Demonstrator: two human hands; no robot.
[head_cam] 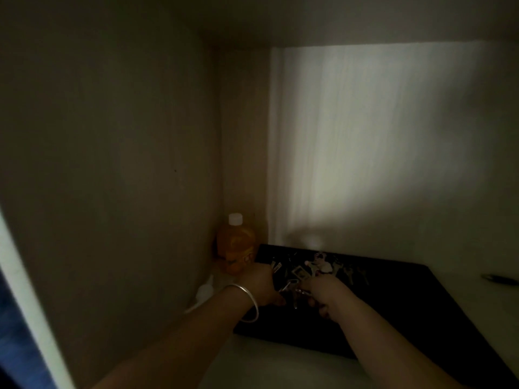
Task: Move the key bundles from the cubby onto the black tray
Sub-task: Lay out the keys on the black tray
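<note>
while both hands' fingers (323, 300) pinch one key bundle (293, 290), others lie on the black tray (407, 310).

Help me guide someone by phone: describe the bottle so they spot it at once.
Look into the dim cubby's far left corner, where the side wall meets the back. The bottle stands upright there, just behind the black tray's far left corner. It alone is orange, with a white cap.
</note>
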